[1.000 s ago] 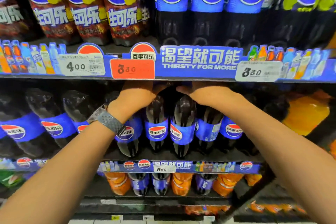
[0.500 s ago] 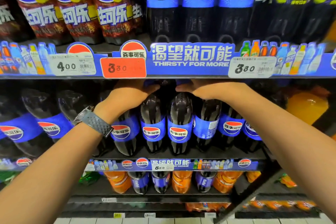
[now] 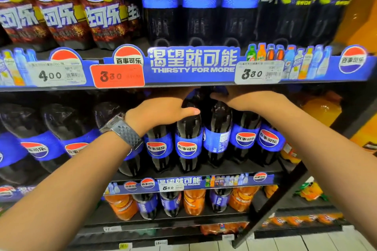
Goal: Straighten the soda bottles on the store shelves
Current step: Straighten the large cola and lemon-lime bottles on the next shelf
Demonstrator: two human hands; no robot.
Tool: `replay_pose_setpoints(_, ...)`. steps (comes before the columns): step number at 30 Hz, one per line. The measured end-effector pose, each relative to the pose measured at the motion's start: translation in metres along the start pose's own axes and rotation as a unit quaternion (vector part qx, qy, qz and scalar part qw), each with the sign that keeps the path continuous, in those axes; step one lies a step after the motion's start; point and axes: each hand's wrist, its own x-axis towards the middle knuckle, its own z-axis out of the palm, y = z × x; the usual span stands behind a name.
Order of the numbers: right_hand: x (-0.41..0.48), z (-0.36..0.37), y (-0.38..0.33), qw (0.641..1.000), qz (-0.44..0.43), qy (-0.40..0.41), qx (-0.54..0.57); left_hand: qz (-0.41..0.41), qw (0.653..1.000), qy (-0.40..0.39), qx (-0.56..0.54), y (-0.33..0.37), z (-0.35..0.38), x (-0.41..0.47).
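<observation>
The cola bottles (image 3: 188,128) are of clear, glossy plastic, and light shines on their smooth shoulders. Their blue labels (image 3: 186,147) look like thin, shiny film. The price tags (image 3: 117,76) are matt paper and sit on a smooth printed shelf strip (image 3: 193,63). The watch strap (image 3: 127,134) is grey, matt and perforated, like rubber. The shelf frame (image 3: 271,210) looks like black matt metal.

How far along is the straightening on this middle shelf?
Done: most front colas on the middle shelf show logos forward. In hand: the left grip holds a logo-forward bottle; the right grip sits atop the turned bottle, showing its label's back. Left: turning that one, plus sideways-labelled colas on the lower shelf.
</observation>
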Motion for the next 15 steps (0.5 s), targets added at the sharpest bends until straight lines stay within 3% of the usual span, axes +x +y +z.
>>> replay_pose_setpoints(5,0.0,0.004,0.001,0.999,0.016,0.031,-0.001,-0.056,0.998,0.014,-0.02,0.004,0.003,0.002)
replay_pose_setpoints(9,-0.003,-0.006,0.005,0.999,0.015,-0.03,0.031,-0.08,0.996,0.033,-0.015,0.005,0.004,0.0)
replay_pose_setpoints(15,-0.01,-0.027,0.014,0.99,-0.086,-0.102,0.036,-0.081,0.994,0.075,0.006,0.013,0.007,-0.002)
